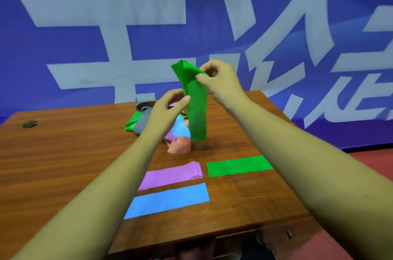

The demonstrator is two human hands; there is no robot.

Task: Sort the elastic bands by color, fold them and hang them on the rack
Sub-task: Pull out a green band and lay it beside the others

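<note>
3 folded strips lie flat on the brown wooden table [63, 153] on the near side of the unsorted pile of mixed-colour elastic bands [181, 130]: a folded purple strip [172, 175] just near of the pile, a folded green strip [239, 166] near-right of it, and a folded light-blue strip [168, 200] nearest the person. 1 loose bright-green elastic band [196, 115] hangs in the air directly above the right side of the pile, long axis vertical, upper end doubled over in a bend, lower end just clear of the tabletop. The right hand [217, 76] is above the pile, thumb and curled fingers pinching the band at its upper bend. The left hand [163, 115] is lower, over the centre of the pile, fingers curled and the thumb tip against the left edge of the band about 1 third of the way down; whether it has closed on the material cannot be determined. Judged step: folding the second green band. The band lies immediately right of the left thumb, so the left hand is nearer to the hanging length and is better placed to take it and bring the lower end up toward the right-hand pinch. No rack is visible. The limp material may twist, so check edge alignment.
</note>
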